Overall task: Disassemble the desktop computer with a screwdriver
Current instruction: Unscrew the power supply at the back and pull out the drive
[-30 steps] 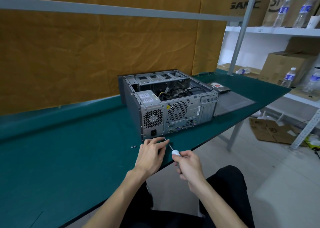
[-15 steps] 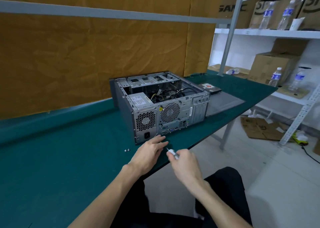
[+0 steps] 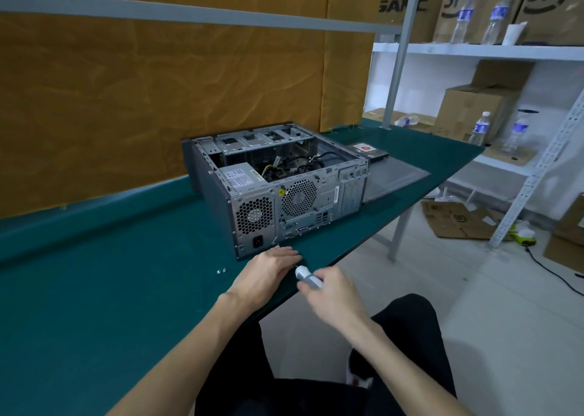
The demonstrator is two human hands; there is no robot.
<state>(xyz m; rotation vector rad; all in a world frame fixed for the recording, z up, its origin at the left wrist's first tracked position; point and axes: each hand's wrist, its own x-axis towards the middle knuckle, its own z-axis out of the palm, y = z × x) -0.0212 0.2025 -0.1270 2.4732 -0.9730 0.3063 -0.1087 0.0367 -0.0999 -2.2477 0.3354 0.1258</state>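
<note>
The computer [image 3: 278, 191] lies on its side at the centre of the frame, on the green mat [image 3: 94, 289], with its top open and its rear panel toward the camera. Inside the case sit a silver power supply [image 3: 240, 177] at the left, a tangle of black and yellow cables [image 3: 284, 169] in the middle, and empty metal drive bays [image 3: 262, 139] along the far edge. Two round fan grilles and a row of ports show on the rear panel. Just right of the case a grey side panel [image 3: 395, 178] lies flat on the mat, and beyond it a dark drive [image 3: 369, 151] with a red and white label.

The left hand [image 3: 268, 273] rests palm down on the mat just below the case's lower rear corner, fingers loosely extended and together; whether it holds anything cannot be told. The right hand [image 3: 331, 292], blurred, is curled around the handle of a white and grey screwdriver [image 3: 308, 277], whose tip is hidden by the left hand. Two small screws [image 3: 221, 270] lie on the mat left of the hands.

Behind the table hangs wrinkled brown paper [image 3: 158, 99] crossed by a grey rail. At the right, white shelves [image 3: 474, 50] hold cardboard boxes [image 3: 474, 112] and water bottles [image 3: 480, 128]. Flattened cardboard [image 3: 455, 219] lies on the pale floor below.
</note>
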